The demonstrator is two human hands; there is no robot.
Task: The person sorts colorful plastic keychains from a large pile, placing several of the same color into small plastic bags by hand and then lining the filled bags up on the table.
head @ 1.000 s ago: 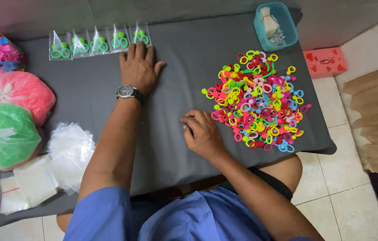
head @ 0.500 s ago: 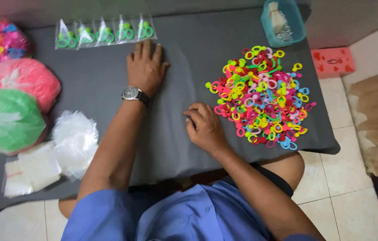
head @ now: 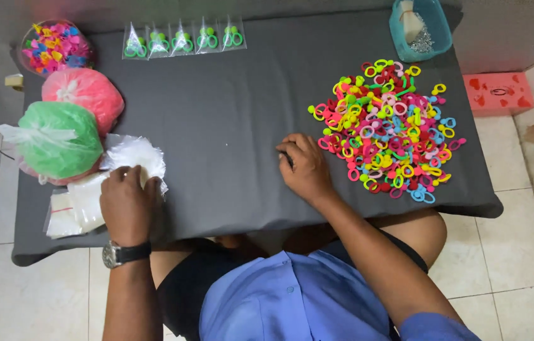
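Note:
My left hand [head: 127,203], with a wristwatch, rests palm down on a heap of small clear plastic bags [head: 136,156] at the table's front left. My right hand [head: 305,167] lies on the dark grey cloth-covered table [head: 229,113] with fingers curled, just left of a big pile of colourful plastic ring pieces [head: 390,139]; what is under its fingertips is hidden. Along the far edge lies a row of several small clear packets with green rings [head: 182,39].
A green-filled bag [head: 59,139] and a pink-filled bag [head: 84,91] sit at the left, with a bag of mixed coloured pieces [head: 52,47] behind. A teal basket [head: 420,25] stands at the back right. A red box [head: 497,93] lies on the tiled floor.
My left hand has moved from the far edge near the green packets back to the clear bags at the front left. My right hand stays beside the ring pile.

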